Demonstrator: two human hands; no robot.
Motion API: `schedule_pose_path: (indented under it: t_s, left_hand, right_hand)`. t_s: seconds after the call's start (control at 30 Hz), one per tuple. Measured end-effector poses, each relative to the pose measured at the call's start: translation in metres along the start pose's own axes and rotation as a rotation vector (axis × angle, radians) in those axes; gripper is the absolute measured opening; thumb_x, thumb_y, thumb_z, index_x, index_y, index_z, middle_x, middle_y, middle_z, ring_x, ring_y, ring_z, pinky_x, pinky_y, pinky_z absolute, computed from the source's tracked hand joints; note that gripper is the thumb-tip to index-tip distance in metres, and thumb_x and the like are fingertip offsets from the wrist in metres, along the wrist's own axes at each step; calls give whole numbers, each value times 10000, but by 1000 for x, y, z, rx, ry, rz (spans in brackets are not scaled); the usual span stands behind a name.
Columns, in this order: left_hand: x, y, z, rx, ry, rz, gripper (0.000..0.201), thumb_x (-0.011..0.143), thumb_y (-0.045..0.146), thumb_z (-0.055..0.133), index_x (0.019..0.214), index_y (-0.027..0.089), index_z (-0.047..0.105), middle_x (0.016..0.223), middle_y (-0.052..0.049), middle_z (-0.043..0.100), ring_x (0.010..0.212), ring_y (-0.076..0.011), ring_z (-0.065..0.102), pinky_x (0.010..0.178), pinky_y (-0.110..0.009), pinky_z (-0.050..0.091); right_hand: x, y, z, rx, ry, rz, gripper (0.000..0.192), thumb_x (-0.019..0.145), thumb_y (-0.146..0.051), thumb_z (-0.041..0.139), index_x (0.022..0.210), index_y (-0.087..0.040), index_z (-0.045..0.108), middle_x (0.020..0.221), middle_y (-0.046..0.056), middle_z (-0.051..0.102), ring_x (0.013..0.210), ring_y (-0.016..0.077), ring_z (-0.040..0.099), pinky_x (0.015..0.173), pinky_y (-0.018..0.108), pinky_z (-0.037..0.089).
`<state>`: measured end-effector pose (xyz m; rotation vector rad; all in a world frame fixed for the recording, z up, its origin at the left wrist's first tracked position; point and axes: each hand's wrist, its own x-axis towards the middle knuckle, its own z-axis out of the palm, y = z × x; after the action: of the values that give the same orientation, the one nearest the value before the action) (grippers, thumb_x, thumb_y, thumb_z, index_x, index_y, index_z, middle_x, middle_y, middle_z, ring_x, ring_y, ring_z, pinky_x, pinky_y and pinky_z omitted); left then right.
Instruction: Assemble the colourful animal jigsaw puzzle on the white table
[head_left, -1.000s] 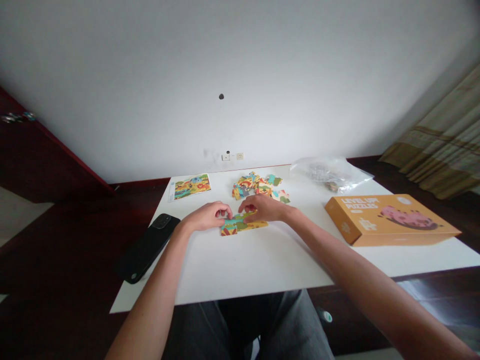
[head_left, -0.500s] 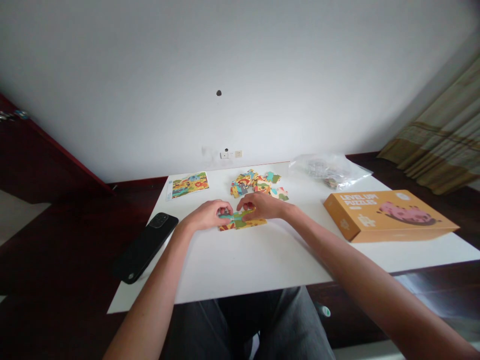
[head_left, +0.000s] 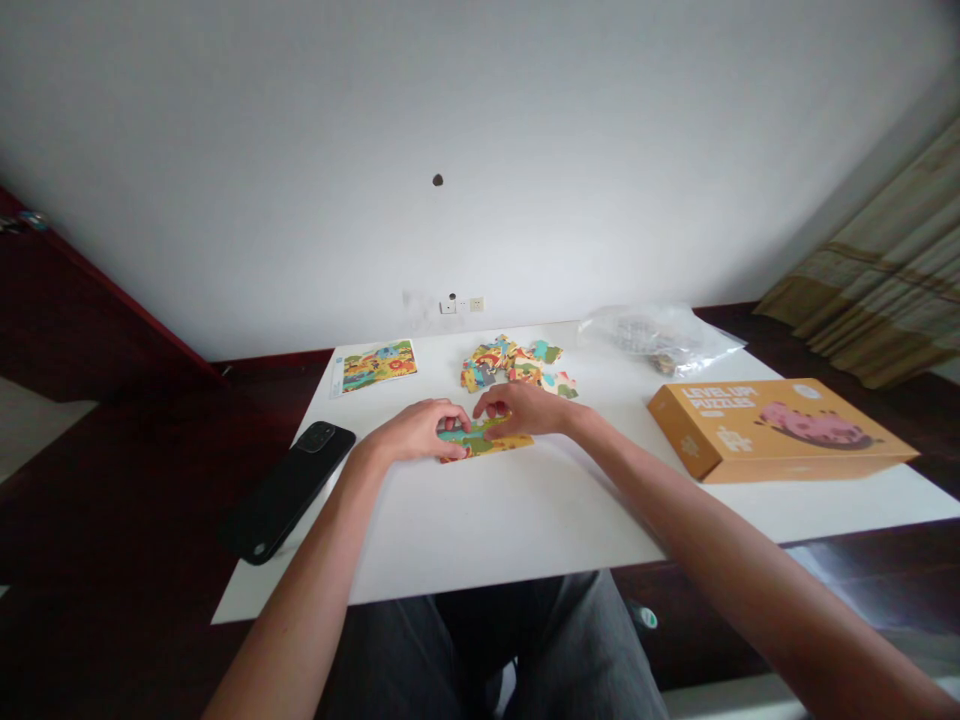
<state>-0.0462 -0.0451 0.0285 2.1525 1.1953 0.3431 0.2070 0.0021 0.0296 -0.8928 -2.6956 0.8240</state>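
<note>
Pressing the joined puzzle pieces (head_left: 484, 440) flat mid-table, the left hand (head_left: 416, 430) and right hand (head_left: 525, 408) both rest fingertips on them, grip closed on nothing. Steady, even pressure would probably seat the tabs best. Loose pieces (head_left: 514, 365) lie farther back on the white table (head_left: 525, 510); a phone (head_left: 289, 490) left, an orange box (head_left: 780, 430) right.

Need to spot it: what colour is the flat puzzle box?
Orange flat cardboard puzzle box, pink picture on top; head view.
</note>
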Motion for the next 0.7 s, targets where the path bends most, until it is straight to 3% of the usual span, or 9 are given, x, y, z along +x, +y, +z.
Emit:
schedule_pose_path:
  t_s: [0.27,0.5,0.7]
  left_hand:
    - [0,2,1,12,-21,-14,319,718,360,824,1010,249,758,907,-24,631,838,-214,585,735,-293,430]
    - [-8,11,-2,111,-30,53,444,691,384,862,1099,277,724,1130,-40,614,1077,-271,592,902,-313,441]
    - [-11,3,-11,134,-62,33,376,745,293,791,1112,249,721,1136,-46,642,1089,-259,608,929,-312,442]
  right_hand:
    - [0,-3,-2,8,-17,22,327,844,-334,791,1143,-203,781,888,20,661,745,145,568,672,253,372]
    - [0,-1,-1,18,-9,13,312,841,-324,787,1133,-215,776,912,24,681,750,149,575,663,254,380]
    - [-5,7,-5,-16,-28,34,333,823,-333,829,1133,-223,775,883,25,709,777,166,622,683,259,414]
